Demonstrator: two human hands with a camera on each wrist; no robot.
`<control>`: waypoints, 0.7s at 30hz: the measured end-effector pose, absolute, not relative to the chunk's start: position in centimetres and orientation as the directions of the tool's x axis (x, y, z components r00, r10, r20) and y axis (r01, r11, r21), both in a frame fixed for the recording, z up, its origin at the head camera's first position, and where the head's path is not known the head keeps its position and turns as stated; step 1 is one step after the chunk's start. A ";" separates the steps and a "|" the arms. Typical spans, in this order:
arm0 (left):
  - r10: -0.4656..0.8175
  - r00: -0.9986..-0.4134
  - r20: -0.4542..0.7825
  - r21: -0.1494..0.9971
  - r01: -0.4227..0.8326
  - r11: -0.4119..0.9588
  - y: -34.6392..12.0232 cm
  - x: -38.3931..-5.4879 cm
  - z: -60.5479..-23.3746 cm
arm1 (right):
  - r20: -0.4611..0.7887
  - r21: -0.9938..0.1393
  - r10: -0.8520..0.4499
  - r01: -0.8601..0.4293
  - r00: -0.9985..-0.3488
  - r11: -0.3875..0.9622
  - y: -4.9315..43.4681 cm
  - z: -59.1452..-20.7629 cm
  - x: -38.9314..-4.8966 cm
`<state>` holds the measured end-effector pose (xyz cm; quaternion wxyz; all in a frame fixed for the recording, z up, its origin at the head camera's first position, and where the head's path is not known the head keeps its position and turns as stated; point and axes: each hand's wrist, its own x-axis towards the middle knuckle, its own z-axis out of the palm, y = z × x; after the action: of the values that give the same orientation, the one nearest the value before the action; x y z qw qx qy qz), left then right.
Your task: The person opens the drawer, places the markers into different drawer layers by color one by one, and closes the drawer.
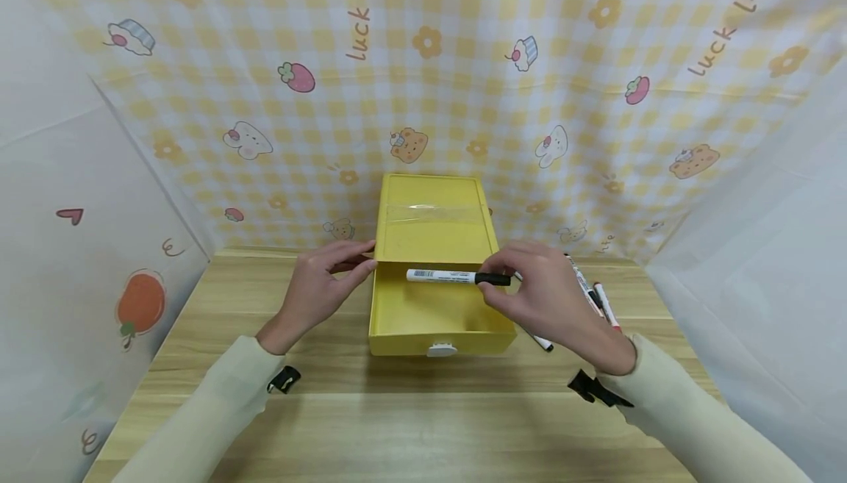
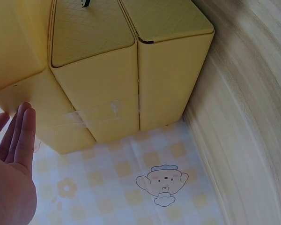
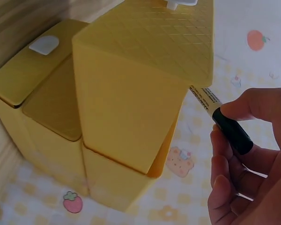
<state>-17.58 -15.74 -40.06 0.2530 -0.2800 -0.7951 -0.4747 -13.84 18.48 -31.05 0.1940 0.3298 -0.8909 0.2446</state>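
Observation:
A yellow drawer cabinet (image 1: pixel 433 237) stands on the table with its top drawer (image 1: pixel 404 343) pulled out towards me. My right hand (image 1: pixel 542 288) pinches a whiteboard marker (image 1: pixel 442 276) by its black cap, between thumb and fingers. The marker's white barrel lies level across the drawer opening in the head view. At the cabinet's front left corner, my left hand (image 1: pixel 324 277) touches the side with fingers extended. The left wrist view shows those fingers (image 2: pixel 25 136) straight beside the yellow wall. A white handle (image 1: pixel 441 350) is on the drawer's front.
More markers lie on the wooden table (image 1: pixel 423 431) right of the cabinet, among them a red-capped marker (image 1: pixel 605 305) and a black-capped one (image 1: pixel 544 342) close to the drawer. A yellow checked cloth (image 1: pixel 304 145) hangs behind the cabinet. Lower drawers (image 3: pixel 51 79) are pushed in.

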 end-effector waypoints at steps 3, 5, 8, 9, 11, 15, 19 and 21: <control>0.206 -0.717 0.666 0.613 0.683 0.397 -15.7 -17.6 -40.0 | 0.505 -0.264 -0.525 -0.702 -0.685 0.661 17.8 -30.7 -14.2; 0.206 -0.719 0.663 0.614 0.681 0.399 -15.7 -17.6 -40.0 | 0.499 -0.225 -0.548 -0.711 -0.672 0.667 17.3 -30.5 -14.4; 0.207 -0.719 0.663 0.614 0.681 0.400 -15.7 -17.7 -40.1 | 0.478 -0.156 -0.593 -0.727 -0.648 0.669 16.5 -30.2 -14.8; 0.207 -0.719 0.664 0.613 0.682 0.400 -15.8 -17.7 -40.1 | 0.469 -0.134 -0.608 -0.732 -0.641 0.668 16.2 -30.1 -14.8; 0.208 -0.717 0.665 0.613 0.683 0.397 -15.8 -17.8 -40.2 | 0.447 -0.096 -0.634 -0.739 -0.631 0.667 15.7 -29.9 -15.0; 0.209 -0.716 0.666 0.612 0.685 0.395 -15.8 -17.8 -40.2 | 0.411 -0.050 -0.666 -0.745 -0.622 0.665 14.7 -29.7 -15.3; 0.212 -0.714 0.667 0.608 0.687 0.399 -15.8 -17.7 -40.2 | 0.374 -0.013 -0.688 -0.745 -0.622 0.667 14.0 -29.6 -15.5; 0.214 -0.713 0.667 0.607 0.687 0.398 -15.8 -17.7 -40.1 | 0.348 0.005 -0.699 -0.744 -0.625 0.668 13.6 -29.5 -15.6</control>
<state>-17.72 -15.81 -40.15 0.2517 -0.2826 -0.7973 -0.4701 -15.57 13.61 -29.53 0.1624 0.4013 -0.8987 0.0695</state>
